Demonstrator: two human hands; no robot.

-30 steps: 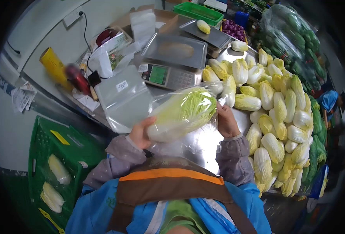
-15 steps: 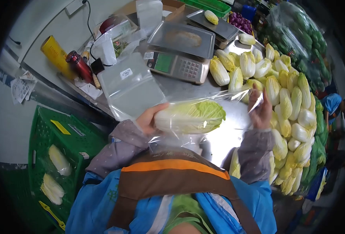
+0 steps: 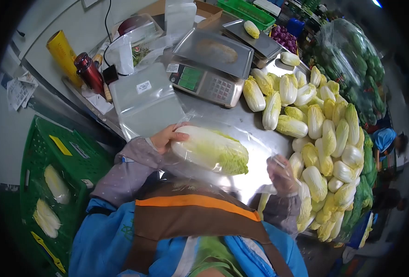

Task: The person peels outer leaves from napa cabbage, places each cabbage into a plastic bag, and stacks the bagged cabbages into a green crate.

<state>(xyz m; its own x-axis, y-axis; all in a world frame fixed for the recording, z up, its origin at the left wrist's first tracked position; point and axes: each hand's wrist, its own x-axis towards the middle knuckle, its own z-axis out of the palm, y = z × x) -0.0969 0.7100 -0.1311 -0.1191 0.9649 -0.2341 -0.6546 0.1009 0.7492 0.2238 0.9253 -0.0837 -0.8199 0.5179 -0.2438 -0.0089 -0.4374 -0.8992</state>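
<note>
In the head view a napa cabbage [image 3: 211, 150], pale with a yellow-green leafy end, lies slanted inside a clear plastic bag [image 3: 241, 185] in front of my chest. My left hand [image 3: 169, 137] is closed around its white base end, thumb on top. Off the leafy end, to the right, my right hand [image 3: 282, 174] has its fingers curled in on the clear film of the bag; motion smears the fingertips. A flat stack of clear bags [image 3: 146, 99] with a white label lies beyond my left hand.
A digital scale [image 3: 206, 83] with a metal tray stands at the back. Many napa cabbages [image 3: 324, 138] are heaped on the right. On the left a green crate [image 3: 82, 171] holds two bagged cabbages. A red flask [image 3: 90, 73] and yellow tube [image 3: 65, 55] stand near the wall.
The cabbage has tilted, its leafy end now lower and nearer me. My right hand has come down and slightly left, from stretching the film up to curled beside the cabbage.
</note>
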